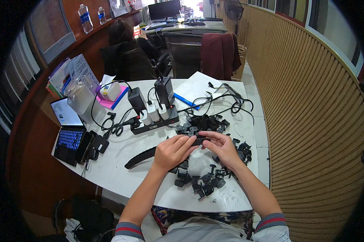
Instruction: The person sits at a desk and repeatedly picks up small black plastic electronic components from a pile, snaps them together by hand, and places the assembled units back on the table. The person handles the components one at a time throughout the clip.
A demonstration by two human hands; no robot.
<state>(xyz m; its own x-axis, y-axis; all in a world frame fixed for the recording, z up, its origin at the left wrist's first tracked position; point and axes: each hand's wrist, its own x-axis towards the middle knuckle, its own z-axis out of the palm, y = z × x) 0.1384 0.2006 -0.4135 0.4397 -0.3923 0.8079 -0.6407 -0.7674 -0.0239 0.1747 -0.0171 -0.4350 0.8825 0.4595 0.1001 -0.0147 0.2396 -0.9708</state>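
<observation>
A black segmented strip [141, 157], which looks like a cable drag chain, curves across the white table [157, 189] from the left to between my hands. My left hand [172, 152] lies over the strip, its fingers closed around it. My right hand [222, 150] pinches the strip's right end between thumb and fingers, close to the left fingertips. The fingers hide much of this end. Loose black plastic links [208, 185] are scattered in front of my hands. A pile of black and grey links [208, 123] lies just beyond them, and more small links [243, 151] lie to the right.
A black power strip [155, 126] with plugged-in adapters stands behind my left hand. Black cables [234, 105] sprawl at the back right. An open laptop [71, 137], a clear plastic container [80, 99] and a tissue pack [109, 92] occupy the left. Beyond, a person [127, 44] sits.
</observation>
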